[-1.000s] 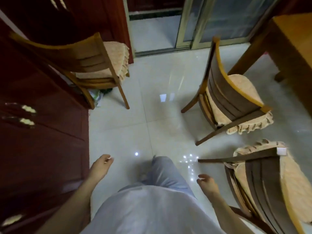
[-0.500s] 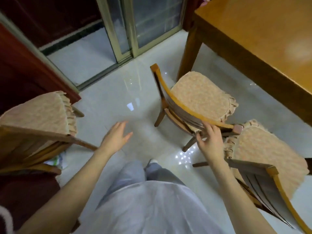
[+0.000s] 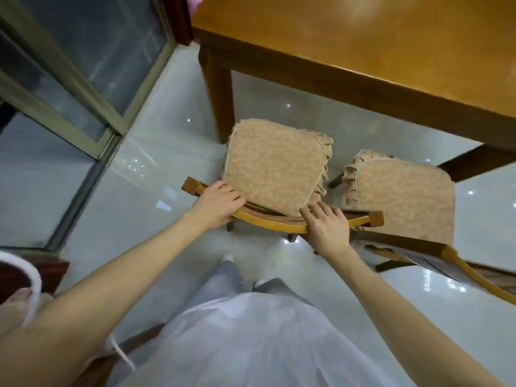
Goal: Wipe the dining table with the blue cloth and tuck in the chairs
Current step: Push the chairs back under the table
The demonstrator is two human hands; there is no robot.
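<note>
Both of your hands are clamped on the chair (image 3: 192, 187) directly in front of you, holding it by its curved top rail (image 3: 268, 226). Your left hand (image 3: 219, 203) grips the rail near its left end, fingers curled over the top toward the seat. Your right hand (image 3: 328, 229) grips it further right, fingers (image 3: 321, 210) folded over the rail and the thumb on the side nearest you. A bare stretch of rail shows between the two hands.

The chair faces the wooden surface (image 3: 363, 46), its back toward you. Its peach frilled cushion (image 3: 273, 166) lies on the seat, with the far edge close to the corner leg (image 3: 220, 88). Whether the seat reaches under the surface's edge cannot be told from this angle.

A second chair (image 3: 405, 243) with the same kind of cushion stands just to the right, turned at a slant to the first. The right end of the rail you hold overlaps it in view, though contact between them is unclear.

Everything stands on a glossy pale tiled floor (image 3: 167, 152), and a sliding glass door (image 3: 83, 65) runs along the left
</note>
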